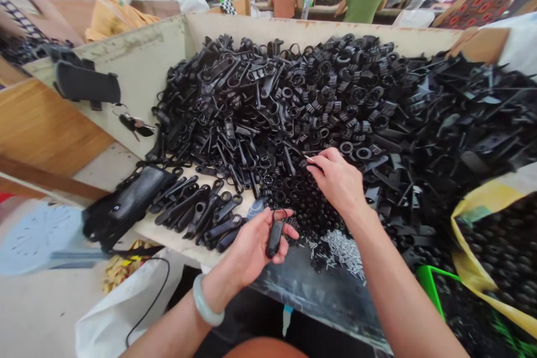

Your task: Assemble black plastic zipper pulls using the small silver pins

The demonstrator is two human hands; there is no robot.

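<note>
My left hand (255, 246) is closed around a black plastic handle part (274, 238) with a ring at its top end. Higher up, in front of the heap, my right hand (338, 182) pinches something small and thin with a pale tip; its kind is too small to make out. Below that hand lie many small round black pieces (310, 196) and a pile of short silvery pins (342, 249). Left of my left hand, similar black handle parts (201, 207) lie in a rough row on the board.
A large heap of black plastic parts (268, 95) fills the walled bench. At right stand a yellow-edged sack (465, 235) and a green crate (432, 285). Keys (136, 123) hang on the left wall; a black bag (134, 196) lies below. Several people work behind.
</note>
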